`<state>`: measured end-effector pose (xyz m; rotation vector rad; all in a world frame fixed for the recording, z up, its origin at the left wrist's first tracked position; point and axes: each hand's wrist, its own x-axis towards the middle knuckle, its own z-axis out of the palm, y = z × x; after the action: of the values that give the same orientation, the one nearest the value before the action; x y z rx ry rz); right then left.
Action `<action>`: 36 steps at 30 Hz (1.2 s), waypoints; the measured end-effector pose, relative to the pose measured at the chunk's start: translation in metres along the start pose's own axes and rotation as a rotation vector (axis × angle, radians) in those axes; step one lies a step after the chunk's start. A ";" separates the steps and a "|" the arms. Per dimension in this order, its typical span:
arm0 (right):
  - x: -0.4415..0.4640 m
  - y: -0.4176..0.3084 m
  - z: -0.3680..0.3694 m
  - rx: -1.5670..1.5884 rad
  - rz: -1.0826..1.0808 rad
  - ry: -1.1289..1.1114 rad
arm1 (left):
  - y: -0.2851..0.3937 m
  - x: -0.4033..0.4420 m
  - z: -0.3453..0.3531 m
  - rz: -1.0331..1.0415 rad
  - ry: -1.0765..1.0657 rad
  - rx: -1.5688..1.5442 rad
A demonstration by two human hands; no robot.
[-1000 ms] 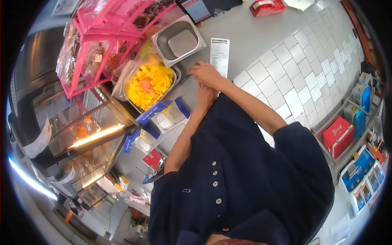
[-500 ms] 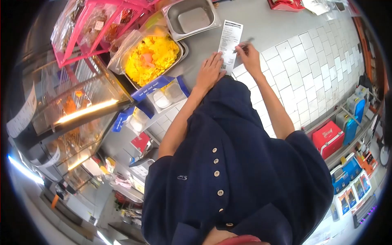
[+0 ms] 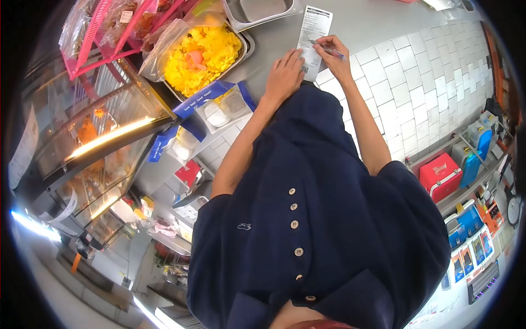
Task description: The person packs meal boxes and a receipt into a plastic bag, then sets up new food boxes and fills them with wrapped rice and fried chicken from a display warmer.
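Note:
A long printed receipt [image 3: 316, 24] lies on the grey metal counter [image 3: 276, 41]. My left hand [image 3: 285, 75] rests flat at the receipt's left edge, its fingers stretched out and holding nothing. On the other side, my right hand [image 3: 337, 61] is closed around a pen [image 3: 332, 51]. The pen's tip is over the middle of the receipt; whether it touches the paper I cannot tell.
Left of my hands stands a metal tray of yellow food [image 3: 200, 63], partly covered with clear plastic. Behind it are a steel pan [image 3: 260, 8] and a pink basket [image 3: 82, 49] of bagged items. Blue-edged boxes [image 3: 219, 112] and a lit glass display case [image 3: 104, 142] stand nearer.
The pen now lies across my right hand with its tip pointing at the receipt's middle; before, it stuck up from the fingers. The whole view has shifted, with the receipt higher in it.

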<state>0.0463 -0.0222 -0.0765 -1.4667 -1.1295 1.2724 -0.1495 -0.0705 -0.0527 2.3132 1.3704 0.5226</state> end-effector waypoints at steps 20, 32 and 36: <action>0.022 -0.013 -0.002 -0.034 -0.219 -0.032 | -0.005 0.006 0.005 -0.048 -0.043 -0.030; 0.061 -0.028 -0.014 -0.868 -0.044 -0.077 | -0.010 0.014 -0.005 -0.015 -0.077 -0.066; 0.054 -0.036 -0.017 -0.751 0.008 -0.102 | -0.014 0.013 -0.008 -0.013 -0.090 -0.125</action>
<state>0.0637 0.0374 -0.0507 -1.9458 -1.7915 0.9684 -0.1583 -0.0514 -0.0520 2.1994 1.2729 0.4798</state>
